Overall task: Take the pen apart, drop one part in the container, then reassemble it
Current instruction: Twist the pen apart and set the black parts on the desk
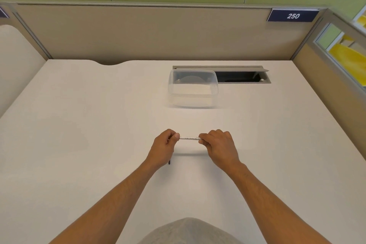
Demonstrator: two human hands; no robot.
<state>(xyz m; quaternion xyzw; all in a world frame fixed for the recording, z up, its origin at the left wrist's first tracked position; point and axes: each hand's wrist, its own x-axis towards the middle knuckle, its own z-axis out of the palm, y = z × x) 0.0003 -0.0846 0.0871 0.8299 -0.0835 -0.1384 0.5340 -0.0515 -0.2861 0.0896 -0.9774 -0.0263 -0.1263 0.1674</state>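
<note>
A white pen (189,138) with small dark print lies level in the air a little above the white desk (79,134). My left hand (163,147) pinches its left end and my right hand (219,147) pinches its right end, so both ends are hidden by fingers. A short dark part (169,161) pokes down from under my left hand; whether it lies on the desk or is held, I cannot tell. A clear plastic container (193,88) with no lid stands farther back, slightly right of the pen, and looks empty.
Behind the container an open cable slot (242,77) is cut into the desk. Beige partition walls (138,31) close the back and right sides, with a "250" sign (293,16). My grey-clothed body (188,232) is at the near edge.
</note>
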